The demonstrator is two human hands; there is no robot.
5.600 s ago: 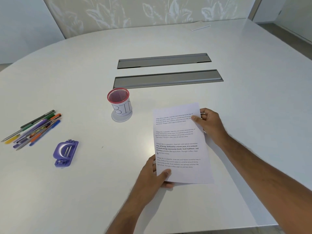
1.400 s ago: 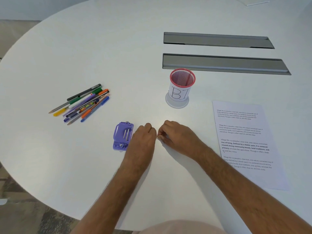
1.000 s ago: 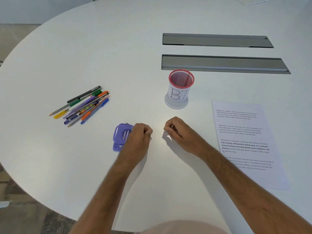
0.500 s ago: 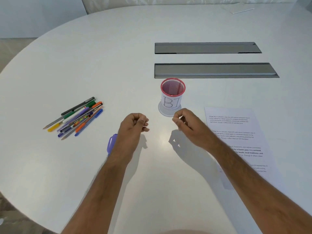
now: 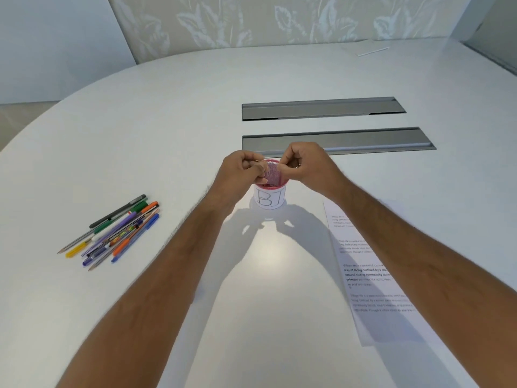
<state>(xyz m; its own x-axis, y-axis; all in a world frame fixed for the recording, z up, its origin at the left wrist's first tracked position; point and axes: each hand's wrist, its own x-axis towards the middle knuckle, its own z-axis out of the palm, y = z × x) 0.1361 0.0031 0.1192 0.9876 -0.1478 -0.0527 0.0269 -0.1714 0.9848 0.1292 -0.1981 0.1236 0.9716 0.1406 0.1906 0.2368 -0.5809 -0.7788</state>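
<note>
A red mesh cup [image 5: 270,199] with a white label marked "BI" stands mid-table. Both hands hover just over its rim. My left hand [image 5: 240,173] has its fingers curled and pinches a tiny pale scrap at its fingertips, over the cup's left edge. My right hand [image 5: 307,166] is curled the same way over the right edge, thumb against fingertips; nothing can be made out between them. A printed sheet [image 5: 372,275] lies flat to the right, partly under my right forearm. The purple hole punch is hidden behind my left forearm.
A bunch of pens and pencils [image 5: 117,231] lies at the left. Two grey recessed slots [image 5: 321,107] [image 5: 349,140] run across the table behind the cup. A white paper [image 5: 372,50] sits at the far back right. The table's curved edge runs along the left.
Both hands have lifted off the table beside the punch and moved forward and together, from in front of the cup to just above its mouth. The paper stays flat.
</note>
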